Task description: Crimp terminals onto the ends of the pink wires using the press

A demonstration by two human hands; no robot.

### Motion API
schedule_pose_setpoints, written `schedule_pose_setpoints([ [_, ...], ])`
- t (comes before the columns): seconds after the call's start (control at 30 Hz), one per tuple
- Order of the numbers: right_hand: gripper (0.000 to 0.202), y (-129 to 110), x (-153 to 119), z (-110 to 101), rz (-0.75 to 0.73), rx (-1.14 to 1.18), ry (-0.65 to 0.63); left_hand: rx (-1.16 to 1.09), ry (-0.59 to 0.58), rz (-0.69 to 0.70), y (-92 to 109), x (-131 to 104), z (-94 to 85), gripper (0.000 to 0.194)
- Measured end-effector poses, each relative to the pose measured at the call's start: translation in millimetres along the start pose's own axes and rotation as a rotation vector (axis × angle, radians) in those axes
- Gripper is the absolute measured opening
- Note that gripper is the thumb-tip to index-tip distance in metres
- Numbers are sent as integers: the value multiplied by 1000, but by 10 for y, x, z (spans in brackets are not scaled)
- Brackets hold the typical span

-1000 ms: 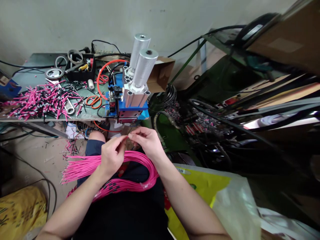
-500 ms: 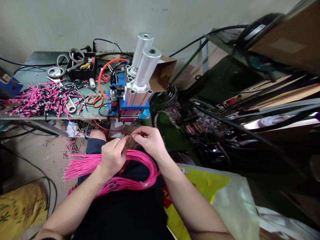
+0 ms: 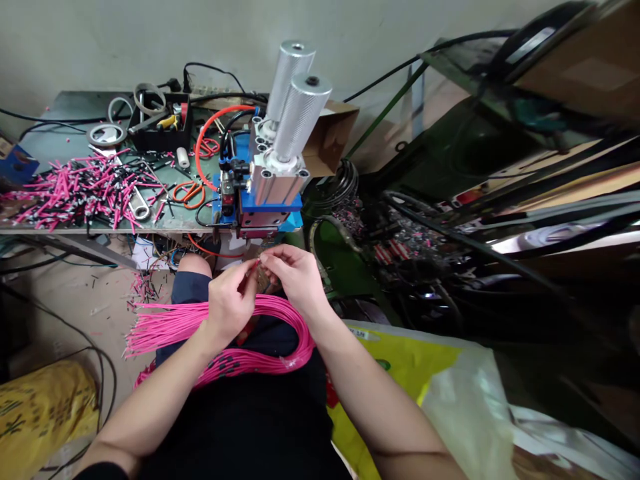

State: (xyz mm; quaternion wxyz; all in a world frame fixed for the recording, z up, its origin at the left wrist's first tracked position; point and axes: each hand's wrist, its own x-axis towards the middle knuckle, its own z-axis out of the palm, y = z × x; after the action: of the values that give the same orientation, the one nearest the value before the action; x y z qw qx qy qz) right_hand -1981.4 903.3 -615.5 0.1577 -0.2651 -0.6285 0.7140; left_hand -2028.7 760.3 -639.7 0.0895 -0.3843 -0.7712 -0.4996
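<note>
My left hand (image 3: 231, 298) and my right hand (image 3: 294, 277) meet fingertip to fingertip just in front of the press, both pinched closed. Something tiny and reddish shows at the left fingertips, too small to name. What the right fingers hold is hidden. Below both hands, a bundle of pink cables (image 3: 300, 333) lies bent in a loop across my lap, its loose ends pointing left. Black sleeves (image 3: 230, 363) sit on its lower strands. Just beyond my fingers stands a pneumatic press (image 3: 273, 180) with two knurled silver cylinders.
Pink and black cut pieces (image 3: 85, 190) are heaped on the workbench (image 3: 60, 140). Near them lie orange-handled scissors (image 3: 189, 193), a tape roll (image 3: 107, 135) and a black tool box (image 3: 163, 133). A yellow bag (image 3: 400, 373) is at my right, and a metal rack (image 3: 450, 67) stands beyond.
The view has shifted slightly, moving the bench and press upward in the picture. My fingertips stay together, with the left fingers a little more raised and curled.
</note>
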Motion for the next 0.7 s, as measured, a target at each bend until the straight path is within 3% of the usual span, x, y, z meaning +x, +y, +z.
schedule_pose_setpoints([
  [0.17,29,29,15,27,41,202,-38,14,72,-2,-13,72,31,21],
  [0.4,22,108,22,101,-13,222,18,59,140,-19,-21,118,94,16],
  [0.57,20,96,87,151,-44,249,81,46,167,-114,2,185,148,12],
  [0.7,16,59,152,189,-13,338,105,-128,145,-296,104,250,193,13],
])
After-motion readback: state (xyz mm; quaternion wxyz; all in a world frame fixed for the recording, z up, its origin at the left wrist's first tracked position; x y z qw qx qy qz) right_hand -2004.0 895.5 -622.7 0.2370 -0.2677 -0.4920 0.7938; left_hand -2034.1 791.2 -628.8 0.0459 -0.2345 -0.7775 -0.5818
